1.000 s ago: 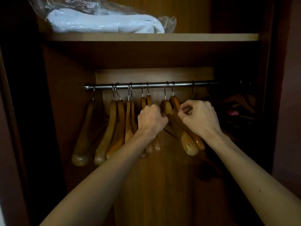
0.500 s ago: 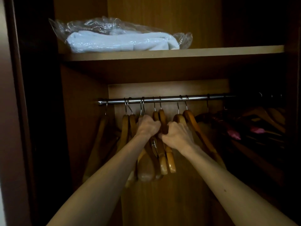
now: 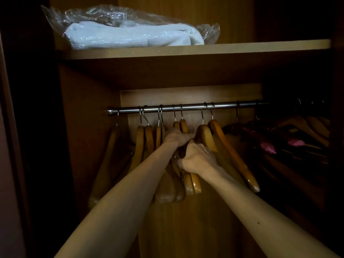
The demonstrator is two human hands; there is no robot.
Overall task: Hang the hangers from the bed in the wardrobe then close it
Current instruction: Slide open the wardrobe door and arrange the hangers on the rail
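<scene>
Wardrobe [image 3: 89, 146], interior, doors open; no door is in view. Upper shelf [image 3: 260, 46]: one folded white textile in a clear plastic bag [image 3: 130, 34], at left. Below, chrome hanging rail [image 3: 186, 108], running left to right. On the rail, far left: one wooden hanger [image 3: 106, 161] hanging alone, in shadow. Next right: a cluster of four wooden hangers [image 3: 141, 144], hooks over the rail. Centre: a pair of wooden hangers [image 3: 192, 181], hooks on the rail; left hand [image 3: 176, 137] has its fingers curled round their upper part, just below the hooks; right hand [image 3: 197, 159], touching the left and slightly nearer and lower, has its fingers wrapped round the same bundle's arms. Right of the hands: two further wooden hangers [image 3: 232, 155], hooked and splayed to the right. Far right, dim: dark padded hangers with pink ends [image 3: 268, 148] and more wooden ones, number cannot be told. Status, judged: hanging stage is largely or wholly done, with every visible hanger hooked; the hands seem to be settling the centre pair. The bed is out of view, so any remainder there cannot be told. Outstanding: release, withdraw, close the wardrobe.
</scene>
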